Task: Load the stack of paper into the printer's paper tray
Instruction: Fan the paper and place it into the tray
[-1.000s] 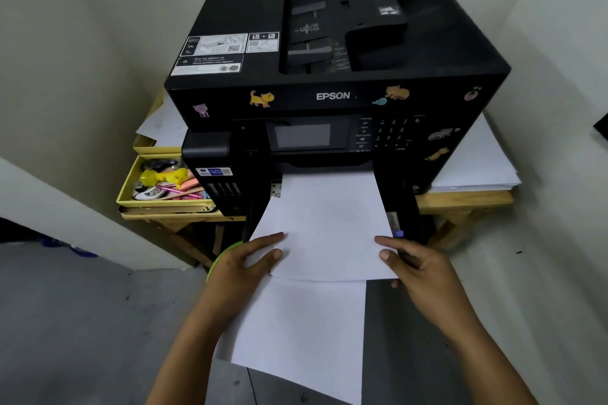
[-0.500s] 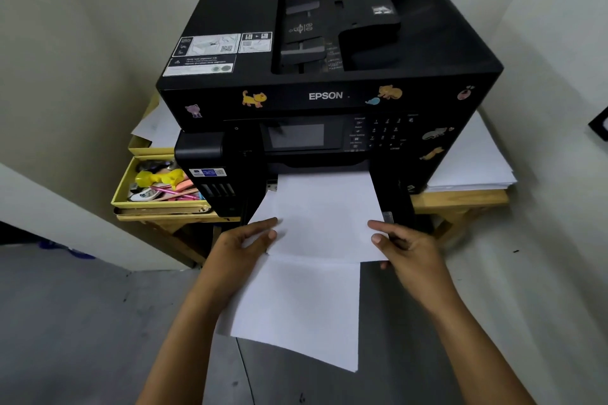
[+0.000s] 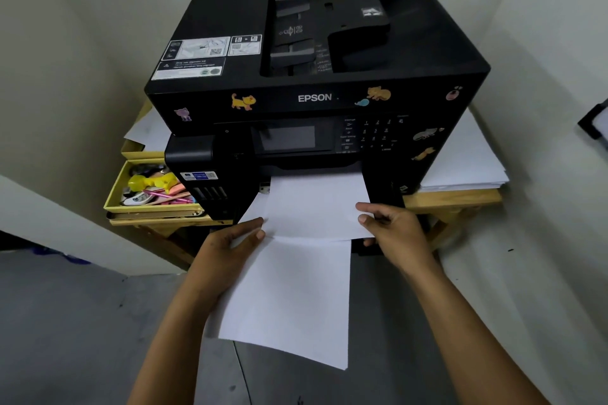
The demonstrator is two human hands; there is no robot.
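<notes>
A black Epson printer [image 3: 316,76] with animal stickers stands on a wooden table. A white stack of paper [image 3: 316,207] sticks out of the opening low in its front. My left hand [image 3: 227,246] grips the stack's near left corner, thumb on top. My right hand [image 3: 391,230] holds its near right corner. A further white sheet [image 3: 289,299] hangs down below the stack toward the floor, under my left hand. The paper tray itself is hidden by the paper and my hands.
A yellow drawer [image 3: 113,204] of pens and small items juts out left of the printer. Loose white sheets [image 3: 467,161] lie on the wooden table [image 3: 454,199] at the right. Walls close in on both sides; grey floor lies below.
Both hands have moved forward toward the printer and the stack has gone deeper into the front opening. The hanging sheet moved along with them.
</notes>
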